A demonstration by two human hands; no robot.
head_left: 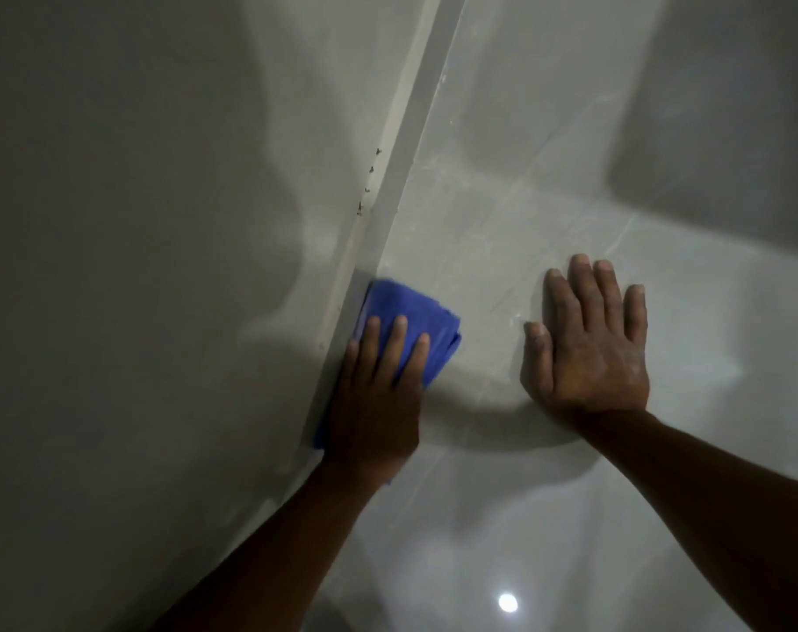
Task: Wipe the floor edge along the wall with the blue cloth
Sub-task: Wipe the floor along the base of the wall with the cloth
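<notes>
Two hands down: left hand (pixel 379 394) presses the folded blue cloth (pixel 411 319) flat against the skirting (pixel 390 207); right hand (pixel 588 344) lies spread on the tiled floor (pixel 547 517). Glossy tile could let it slip.

Head view looks steeply down, close over floor (pixel 570 198) and seemingly wall (pixel 114 221).

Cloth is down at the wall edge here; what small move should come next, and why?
Probably slide the left hand forward, pushing the blue cloth along the skirting. The cloth already lies pressed against it, the right hand braces flat on the floor, and dark specks lie ahead.
</notes>
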